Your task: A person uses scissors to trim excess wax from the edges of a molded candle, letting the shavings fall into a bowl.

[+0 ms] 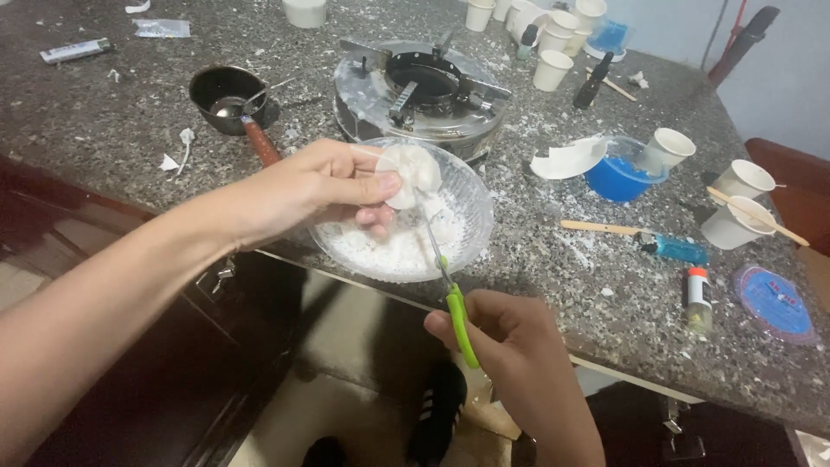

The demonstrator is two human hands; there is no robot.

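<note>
Scissors (448, 290) with green handles are in the right hand (510, 342), which is closed around the handles near the counter edge; the thin blades point up and far, toward a white wax lump (413, 171). The left hand (316, 190) comes in from the left with a long bare forearm, and its thumb and fingers pinch this lump above a clear glass bowl (471, 220) full of white flakes. Whether the blades touch the lump is hard to see, because they are thin and pale. The right fingers are partly hidden behind the handles.

The bowl stands on a speckled stone counter (622, 303) dusty with white crumbs. Behind it sits a gas burner (415, 91), to the left a small dark pan (226, 95), to the right a blue tub (618, 177), paper cups (553, 69) and a blue lighter (674, 249). Below the counter a dark shoe (437, 419) stands on the floor.
</note>
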